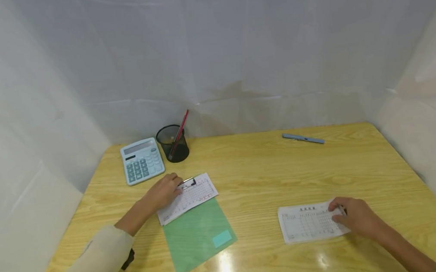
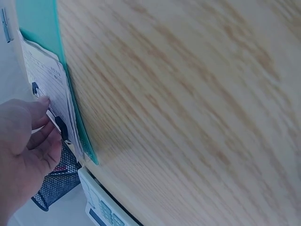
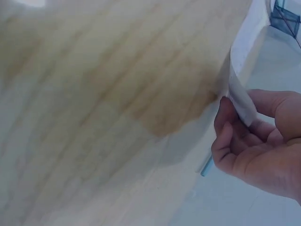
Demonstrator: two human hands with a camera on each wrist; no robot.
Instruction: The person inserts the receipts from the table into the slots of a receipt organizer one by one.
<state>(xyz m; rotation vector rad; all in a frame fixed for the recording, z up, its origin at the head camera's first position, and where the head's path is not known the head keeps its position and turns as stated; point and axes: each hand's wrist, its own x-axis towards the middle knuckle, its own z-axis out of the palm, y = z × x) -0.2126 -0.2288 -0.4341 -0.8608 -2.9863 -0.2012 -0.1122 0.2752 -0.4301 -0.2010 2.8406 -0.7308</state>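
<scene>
A green clipboard (image 1: pixel 189 238) lies on the left of the table, a pale blue label near its lower right corner. Printed forms (image 1: pixel 201 190) lie across its top, under a metal clip with black ends (image 1: pixel 194 182). My left hand (image 1: pixel 163 192) pinches this clip; in the left wrist view the thumb (image 2: pixel 42 100) is on one side and the fingers are bent behind. At the right, my right hand (image 1: pixel 359 216) grips the right end of another printed form (image 1: pixel 307 223). The right wrist view shows that paper (image 3: pixel 241 101) bent up between thumb and fingers.
Behind the clipboard stand a light blue calculator (image 1: pixel 142 162) and a black mesh pen cup (image 1: pixel 178 152) holding a red pencil (image 1: pixel 181 128). A blue-grey pen (image 1: pixel 303 138) lies near the table's back edge. White sheeting (image 1: pixel 234 56) encloses the back and sides.
</scene>
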